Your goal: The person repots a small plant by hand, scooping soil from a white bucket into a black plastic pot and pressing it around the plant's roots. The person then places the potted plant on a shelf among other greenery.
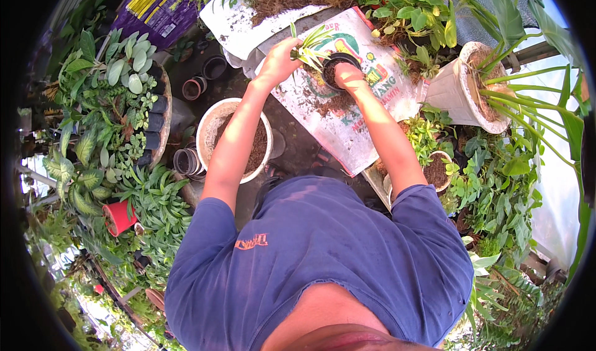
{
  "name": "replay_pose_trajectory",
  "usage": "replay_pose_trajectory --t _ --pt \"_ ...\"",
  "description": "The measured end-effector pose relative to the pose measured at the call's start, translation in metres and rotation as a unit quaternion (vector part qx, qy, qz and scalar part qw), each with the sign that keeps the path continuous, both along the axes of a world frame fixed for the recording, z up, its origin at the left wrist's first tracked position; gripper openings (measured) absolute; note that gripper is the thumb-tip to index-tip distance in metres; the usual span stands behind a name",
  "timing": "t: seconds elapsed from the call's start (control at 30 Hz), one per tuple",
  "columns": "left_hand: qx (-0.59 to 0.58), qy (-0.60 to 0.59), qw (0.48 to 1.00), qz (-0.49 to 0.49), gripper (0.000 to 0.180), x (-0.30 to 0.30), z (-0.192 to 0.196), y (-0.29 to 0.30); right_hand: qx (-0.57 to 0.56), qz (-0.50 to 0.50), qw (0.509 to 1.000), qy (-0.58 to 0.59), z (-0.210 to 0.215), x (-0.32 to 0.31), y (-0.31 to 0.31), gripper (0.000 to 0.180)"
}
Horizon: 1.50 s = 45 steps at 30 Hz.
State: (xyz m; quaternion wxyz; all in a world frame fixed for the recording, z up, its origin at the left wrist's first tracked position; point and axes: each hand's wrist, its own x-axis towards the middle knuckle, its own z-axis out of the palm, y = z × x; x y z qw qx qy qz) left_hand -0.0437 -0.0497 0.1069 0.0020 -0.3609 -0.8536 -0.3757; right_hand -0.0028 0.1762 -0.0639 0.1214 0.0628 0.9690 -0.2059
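My left hand point(280, 60) is closed around the base of a small spider plant point(316, 43) with green-and-cream striped leaves. The leaves hang over the near left rim of a small black plant pot point(345, 58). My right hand point(349, 76) reaches into this pot, its fingers hidden inside by the rim and the dark soil. Beneath the pot lies a white printed sack point(372, 127), flattened out. Loose dark soil point(335, 105) is scattered over the sack just in front of the pot.
Left of the sack, a white bucket point(269, 141) holds soil, with stacked small pots point(185, 161) beside it. A white sheet point(228, 33) carries a heap of fibrous brown soil point(292, 2). At right, a big white pot point(448, 85) leans over. Dense foliage flanks both sides.
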Motion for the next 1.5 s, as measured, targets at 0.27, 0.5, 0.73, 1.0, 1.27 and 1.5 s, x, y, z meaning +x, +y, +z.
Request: replay_pose_trajectory --t 0.27,0.5,0.73,1.0,1.27,1.5 --pt "0.001 -0.023 1.000 -0.002 0.039 0.000 -0.002 0.003 0.041 0.047 0.998 -0.009 0.018 0.018 -0.006 0.032" --pt "-0.011 -0.025 1.000 -0.008 0.040 -0.003 -0.005 0.010 0.033 0.064 0.996 -0.045 0.031 0.018 -0.016 0.036" --pt "-0.016 0.007 1.000 -0.014 0.040 -0.003 -0.010 0.011 0.061 0.057 0.996 -0.014 0.011 0.019 -0.007 0.026" --pt "-0.005 -0.004 0.999 -0.050 0.041 -0.005 0.003 0.040 0.145 0.005 0.977 -0.157 -0.075 -0.015 0.035 0.027" --pt "-0.038 0.004 0.997 -0.065 0.041 -0.015 -0.014 0.049 -0.052 -0.010 0.998 0.034 0.037 0.032 0.006 0.033" --pt "-0.064 -0.020 0.990 -0.121 0.037 -0.025 -0.060 0.095 -0.172 -0.235 0.912 0.290 0.033 0.083 0.040 0.025"
